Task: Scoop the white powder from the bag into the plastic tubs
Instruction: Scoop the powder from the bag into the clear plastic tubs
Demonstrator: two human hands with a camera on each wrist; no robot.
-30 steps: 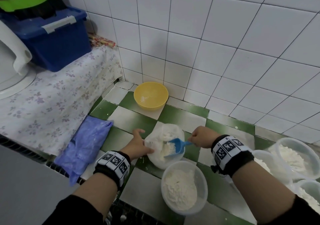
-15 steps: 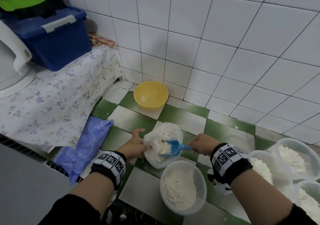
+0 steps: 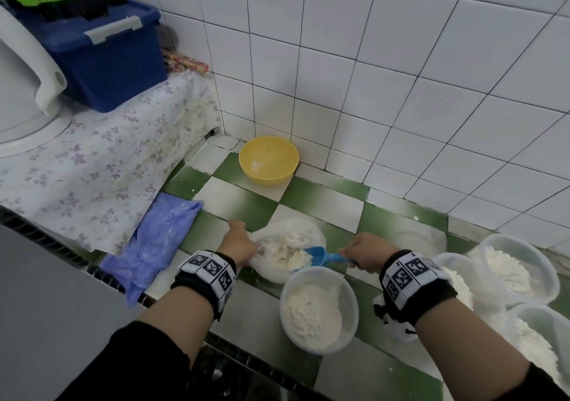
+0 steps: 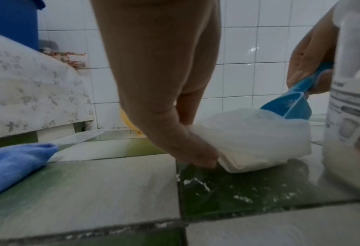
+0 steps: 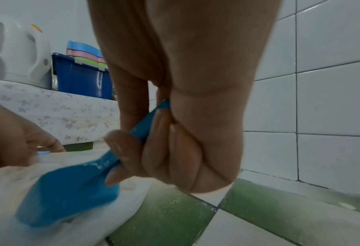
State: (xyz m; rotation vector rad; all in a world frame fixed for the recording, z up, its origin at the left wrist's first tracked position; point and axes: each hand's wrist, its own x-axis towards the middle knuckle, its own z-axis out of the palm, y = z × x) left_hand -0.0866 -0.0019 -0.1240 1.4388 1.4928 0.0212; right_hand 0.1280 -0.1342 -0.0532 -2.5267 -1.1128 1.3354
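Note:
A clear plastic bag (image 3: 290, 234) of white powder (image 3: 285, 251) lies open on the green-and-white tiled counter (image 3: 234, 200). My left hand (image 3: 239, 243) pinches the bag's left edge (image 4: 227, 159) and holds it down. My right hand (image 3: 365, 254) grips the handle of a blue scoop (image 3: 324, 257), whose bowl (image 5: 69, 188) lies in the powder at the bag's mouth. Just in front of the bag stands a round plastic tub (image 3: 319, 309), partly filled with powder. The scoop's tip is hidden by the bag in the left wrist view.
Three more powder-filled tubs (image 3: 518, 269) crowd the right edge. A yellow bowl (image 3: 268, 160) sits at the wall corner. A blue cloth (image 3: 154, 240) lies left of my left hand. On a raised floral-covered surface (image 3: 92, 160) stand a blue bin (image 3: 105, 58) and a white appliance (image 3: 27, 70).
The scoop has gone from tilted up inside the bag to lying lower and nearer the bag's front right edge. My left hand keeps its hold on the bag.

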